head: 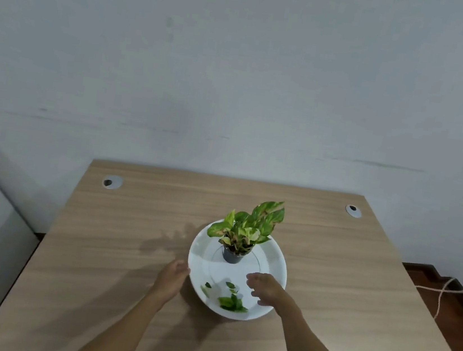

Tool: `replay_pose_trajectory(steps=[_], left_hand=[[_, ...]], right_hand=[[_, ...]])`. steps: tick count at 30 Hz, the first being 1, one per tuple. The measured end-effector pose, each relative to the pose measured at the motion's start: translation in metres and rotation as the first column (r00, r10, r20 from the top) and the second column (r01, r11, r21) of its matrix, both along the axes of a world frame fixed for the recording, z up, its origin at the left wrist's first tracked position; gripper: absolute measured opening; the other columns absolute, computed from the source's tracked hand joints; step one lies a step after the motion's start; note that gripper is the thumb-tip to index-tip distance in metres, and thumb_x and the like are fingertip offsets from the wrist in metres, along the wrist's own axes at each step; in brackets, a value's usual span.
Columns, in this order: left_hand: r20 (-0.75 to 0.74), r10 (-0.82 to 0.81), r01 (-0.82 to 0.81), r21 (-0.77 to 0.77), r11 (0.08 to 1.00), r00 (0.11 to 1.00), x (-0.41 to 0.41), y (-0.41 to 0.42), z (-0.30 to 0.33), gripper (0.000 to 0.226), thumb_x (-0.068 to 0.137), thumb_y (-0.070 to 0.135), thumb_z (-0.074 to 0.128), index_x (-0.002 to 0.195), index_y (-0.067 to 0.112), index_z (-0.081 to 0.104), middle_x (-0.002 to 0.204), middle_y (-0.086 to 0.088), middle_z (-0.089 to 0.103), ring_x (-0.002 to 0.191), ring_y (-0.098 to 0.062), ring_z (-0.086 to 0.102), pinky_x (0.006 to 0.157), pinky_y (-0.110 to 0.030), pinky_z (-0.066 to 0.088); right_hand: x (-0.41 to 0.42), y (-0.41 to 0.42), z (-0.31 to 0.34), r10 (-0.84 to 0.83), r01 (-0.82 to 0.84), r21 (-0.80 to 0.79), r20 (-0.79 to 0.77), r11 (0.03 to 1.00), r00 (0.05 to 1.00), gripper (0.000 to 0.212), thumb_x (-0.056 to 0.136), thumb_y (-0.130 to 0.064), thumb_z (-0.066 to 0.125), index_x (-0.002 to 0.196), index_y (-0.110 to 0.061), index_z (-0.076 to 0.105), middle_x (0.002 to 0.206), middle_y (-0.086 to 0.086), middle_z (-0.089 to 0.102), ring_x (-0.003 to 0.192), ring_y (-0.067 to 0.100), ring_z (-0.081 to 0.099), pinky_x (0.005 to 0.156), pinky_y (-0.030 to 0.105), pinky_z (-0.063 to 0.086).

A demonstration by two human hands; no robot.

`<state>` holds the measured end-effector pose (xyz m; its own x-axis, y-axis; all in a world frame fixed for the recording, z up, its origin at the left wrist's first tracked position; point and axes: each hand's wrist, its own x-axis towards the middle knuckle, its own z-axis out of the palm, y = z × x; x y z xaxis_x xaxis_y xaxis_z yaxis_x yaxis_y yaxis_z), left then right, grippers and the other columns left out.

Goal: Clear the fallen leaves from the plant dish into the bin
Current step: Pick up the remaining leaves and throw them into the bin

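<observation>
A white round dish (273, 262) sits on the wooden table. A small potted plant (241, 235) in a dark pot stands at the dish's far side. Several loose green leaves (230, 300) lie in the near part of the dish. My left hand (171, 278) rests at the dish's left rim, touching its edge. Over the right side of the dish my right hand (266, 290) hovers with fingers spread and nothing in them, just right of the leaves. No bin is in view.
The wooden table (126, 250) stands against a grey wall, with two cable holes (111, 182) (353, 210) at its far corners. Cords (441, 294) lie on the floor to the right. A drawer rail sticks out under the table's right near edge.
</observation>
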<state>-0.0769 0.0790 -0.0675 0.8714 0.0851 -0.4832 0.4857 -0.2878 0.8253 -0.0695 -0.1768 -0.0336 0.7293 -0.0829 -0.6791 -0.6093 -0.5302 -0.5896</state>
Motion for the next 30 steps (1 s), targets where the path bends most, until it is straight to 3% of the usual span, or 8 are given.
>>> replay_pose_trajectory(steps=[3,7,10,12,15,18,24,30], left_hand=[[-0.046,0.107,-0.106,0.021,0.994,0.993,-0.004,-0.012,-0.007,0.028,0.092,0.022,0.055,0.117,0.011,0.057,0.117,-0.001,0.061,0.111,-0.024,0.058,0.096,-0.038,0.048],[0.031,0.207,-0.209,0.087,0.974,0.978,-0.007,-0.031,-0.017,0.016,0.090,0.013,0.056,0.103,0.014,0.066,0.110,-0.007,0.071,0.100,-0.024,0.065,0.091,-0.040,0.052],[0.073,0.276,-0.282,0.089,0.955,0.958,-0.012,-0.047,-0.016,0.021,0.089,0.006,0.059,0.108,0.008,0.068,0.104,-0.004,0.071,0.098,-0.021,0.064,0.085,-0.030,0.048],[0.046,0.336,-0.337,0.031,0.941,0.941,-0.015,-0.056,-0.017,0.021,0.088,0.006,0.062,0.108,0.007,0.067,0.106,-0.007,0.072,0.095,-0.023,0.066,0.083,-0.036,0.053],[-0.044,0.415,-0.417,-0.061,0.907,0.909,-0.022,-0.064,-0.025,0.018,0.088,0.005,0.062,0.106,0.006,0.064,0.102,-0.011,0.071,0.090,-0.029,0.068,0.077,-0.047,0.058],[-0.103,0.488,-0.499,-0.150,0.854,0.867,-0.027,-0.073,-0.032,0.017,0.090,0.005,0.060,0.105,-0.003,0.061,0.102,-0.020,0.068,0.089,-0.036,0.068,0.065,-0.042,0.060],[-0.069,0.526,-0.530,-0.127,0.838,0.848,-0.032,-0.081,-0.028,0.007,0.091,0.003,0.058,0.093,-0.001,0.063,0.095,-0.019,0.069,0.081,-0.033,0.070,0.056,-0.035,0.060],[-0.062,0.534,-0.537,-0.138,0.832,0.843,-0.031,-0.080,-0.030,0.011,0.092,0.004,0.058,0.099,-0.004,0.061,0.097,-0.017,0.069,0.082,-0.031,0.070,0.060,-0.038,0.062]], right_hand=[[0.019,-0.020,-0.009,0.158,-0.156,-0.062,0.022,0.986,0.987,0.033,0.093,-0.024,0.052,0.124,-0.020,0.062,0.098,0.002,0.062,0.073,0.016,0.056,0.051,0.019,0.039],[0.036,-0.026,-0.012,0.315,-0.308,-0.071,0.120,0.949,0.942,0.039,0.086,-0.011,0.052,0.122,-0.019,0.067,0.095,0.005,0.074,0.085,0.019,0.070,0.064,0.019,0.046],[0.038,-0.023,-0.014,0.431,-0.421,-0.092,0.171,0.902,0.886,0.039,0.087,-0.015,0.049,0.120,-0.025,0.068,0.106,0.004,0.073,0.081,0.011,0.069,0.061,0.013,0.047],[0.036,-0.019,-0.021,0.493,-0.483,-0.102,0.187,0.870,0.849,0.038,0.090,-0.016,0.048,0.121,-0.025,0.069,0.115,0.002,0.070,0.074,0.004,0.064,0.054,0.007,0.042],[0.032,-0.011,-0.030,0.584,-0.569,-0.132,0.183,0.812,0.791,0.042,0.089,-0.012,0.048,0.126,-0.018,0.066,0.125,0.005,0.064,0.103,0.019,0.065,0.077,0.017,0.051],[0.029,-0.005,-0.038,0.745,-0.686,-0.297,0.187,0.664,0.640,0.039,0.091,-0.009,0.043,0.123,-0.011,0.064,0.125,0.013,0.060,0.114,0.032,0.057,0.093,0.035,0.049],[-0.003,-0.011,-0.049,0.952,-0.748,-0.596,0.106,0.293,0.288,0.047,0.088,-0.001,0.055,0.134,-0.005,0.048,0.138,0.012,0.044,0.122,0.030,0.045,0.092,0.046,0.050],[-0.005,-0.019,-0.044,0.973,-0.747,-0.631,0.061,0.211,0.223,0.032,0.087,0.000,0.053,0.117,-0.007,0.058,0.121,0.013,0.059,0.108,0.031,0.059,0.082,0.043,0.051]])
